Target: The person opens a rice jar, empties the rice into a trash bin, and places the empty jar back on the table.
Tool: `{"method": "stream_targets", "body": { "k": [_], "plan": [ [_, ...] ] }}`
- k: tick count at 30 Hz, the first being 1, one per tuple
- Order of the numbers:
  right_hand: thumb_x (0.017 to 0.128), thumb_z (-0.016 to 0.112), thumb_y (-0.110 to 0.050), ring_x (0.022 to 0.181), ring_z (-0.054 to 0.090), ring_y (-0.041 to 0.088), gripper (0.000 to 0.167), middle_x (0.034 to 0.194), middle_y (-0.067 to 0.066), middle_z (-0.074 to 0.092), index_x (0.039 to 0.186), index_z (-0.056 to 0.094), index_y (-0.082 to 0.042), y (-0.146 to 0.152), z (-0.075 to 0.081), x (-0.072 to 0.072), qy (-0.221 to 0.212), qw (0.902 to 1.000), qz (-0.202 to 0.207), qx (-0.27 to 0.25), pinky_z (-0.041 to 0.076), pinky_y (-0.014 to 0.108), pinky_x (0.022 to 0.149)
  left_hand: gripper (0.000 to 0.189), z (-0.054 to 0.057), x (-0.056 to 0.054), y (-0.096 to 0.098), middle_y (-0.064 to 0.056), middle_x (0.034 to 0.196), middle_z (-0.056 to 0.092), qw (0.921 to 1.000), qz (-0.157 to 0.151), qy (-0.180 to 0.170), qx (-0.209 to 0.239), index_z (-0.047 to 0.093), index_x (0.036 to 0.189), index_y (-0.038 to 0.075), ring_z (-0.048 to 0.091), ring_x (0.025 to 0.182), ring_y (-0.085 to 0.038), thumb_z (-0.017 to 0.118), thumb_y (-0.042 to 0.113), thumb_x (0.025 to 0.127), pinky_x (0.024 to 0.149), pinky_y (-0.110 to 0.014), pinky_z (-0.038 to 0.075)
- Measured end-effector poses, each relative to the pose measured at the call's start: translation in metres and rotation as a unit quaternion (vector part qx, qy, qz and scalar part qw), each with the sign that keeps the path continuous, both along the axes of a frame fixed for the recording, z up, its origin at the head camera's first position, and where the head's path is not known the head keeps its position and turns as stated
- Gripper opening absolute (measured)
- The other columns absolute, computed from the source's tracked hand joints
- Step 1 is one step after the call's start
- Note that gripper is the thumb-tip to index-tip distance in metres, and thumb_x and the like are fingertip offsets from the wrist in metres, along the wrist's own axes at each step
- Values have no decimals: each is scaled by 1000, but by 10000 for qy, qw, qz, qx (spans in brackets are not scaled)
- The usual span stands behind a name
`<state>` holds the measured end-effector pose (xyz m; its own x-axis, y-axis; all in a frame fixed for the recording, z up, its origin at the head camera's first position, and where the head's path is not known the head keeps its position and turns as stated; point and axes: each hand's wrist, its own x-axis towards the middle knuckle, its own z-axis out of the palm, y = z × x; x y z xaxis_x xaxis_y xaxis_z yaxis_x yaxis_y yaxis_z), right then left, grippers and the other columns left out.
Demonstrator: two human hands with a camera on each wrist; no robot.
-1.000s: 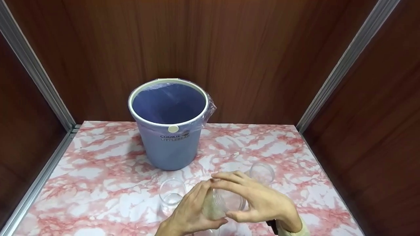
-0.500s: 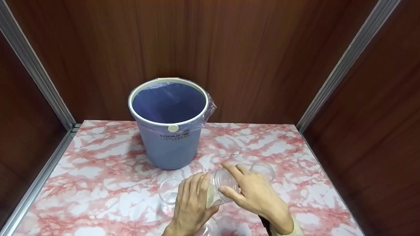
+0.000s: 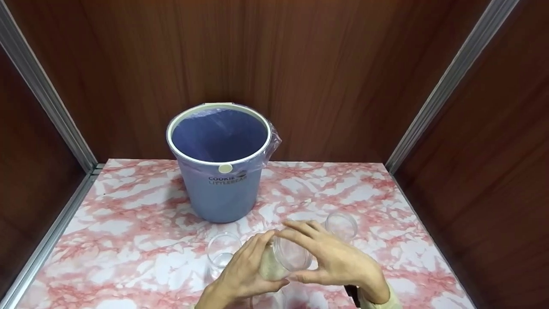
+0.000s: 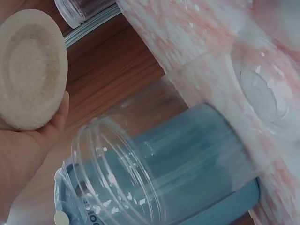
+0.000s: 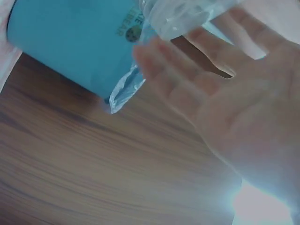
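Both hands are around a tilted clear jar (image 3: 274, 266) near the table's front. My left hand (image 3: 240, 270) grips its pale, cloudy end. In the left wrist view a pale round face (image 4: 32, 70) with a sunken middle shows above that hand's thumb. My right hand (image 3: 334, 262) arches around the jar's clear ringed end (image 3: 296, 255). In the right wrist view its fingers (image 5: 187, 86) are spread and fairly straight, close to that end; whether they touch it is unclear. A clear jar with a threaded mouth (image 4: 117, 173) stands left of the hands.
Behind the hands stands a blue bin (image 3: 223, 197) with a clear liner. Another clear container (image 3: 342, 226) is on the marbled table (image 3: 141, 240), partly behind the right hand. One more clear rim (image 3: 268, 300) shows at the front edge. Wood panels enclose the sides and back.
Half a second ago the right hand lay turned over the jar's ringed end; it has since rotated back with fingers spread, much as a second ago. The left hand and jar tilted slightly too.
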<state>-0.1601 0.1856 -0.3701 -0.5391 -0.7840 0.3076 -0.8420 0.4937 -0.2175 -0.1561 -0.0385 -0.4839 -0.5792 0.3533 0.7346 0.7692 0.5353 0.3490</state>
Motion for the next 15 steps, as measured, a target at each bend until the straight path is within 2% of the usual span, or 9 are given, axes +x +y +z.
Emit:
{"method": "stream_targets", "body": {
  "k": [3,5,7,9,11,13,15],
  "plan": [
    [92,63,-48,130,52,21,67,148,4,47,150,40,-25,-4,-2,1,58,9969,-764,-164,50,45,100,96,1,2,6,-2,117,62,9948,821,593,-83,50,136,5,61,99,-14,87,51,59,84,-31,54],
    [95,57,-48,121,59,20,61,140,3,54,149,41,-25,-7,-4,2,133,9907,-1336,-203,52,44,94,96,3,5,10,-5,115,62,9850,1368,1031,-189,53,133,4,62,97,-18,87,51,56,82,-34,54],
    [97,53,-49,111,64,19,56,132,1,59,147,43,-27,-11,-5,2,109,9846,-1738,-121,54,42,87,96,6,7,15,-7,112,62,9744,1745,1387,-309,54,131,3,61,94,-21,86,51,55,80,-35,53],
    [98,50,-50,101,68,20,54,126,1,63,146,44,-27,-14,-5,3,58,9813,-1922,26,55,42,79,96,8,9,18,-9,111,62,9671,1896,1656,-364,54,130,2,60,94,-23,87,50,54,79,-37,52],
    [98,48,-51,93,70,23,54,123,3,65,146,44,-27,-17,-5,3,44,9802,-1974,175,54,41,74,97,9,10,19,-10,112,62,9630,1984,1777,-418,53,131,2,60,95,-24,86,50,54,79,-37,52],
    [99,46,-53,86,70,23,54,120,3,66,147,43,-28,-19,-3,4,24,9804,-1953,250,54,40,70,97,10,10,19,-11,112,62,9630,1978,1784,-413,53,131,2,60,96,-24,87,51,54,79,-37,52],
    [98,45,-56,86,69,20,55,119,2,66,147,43,-29,-20,-2,5,18,9824,-1852,257,54,39,71,98,9,10,17,-10,112,61,9684,1828,1661,-360,53,131,1,60,95,-23,87,51,54,80,-37,52]
  ]
}}
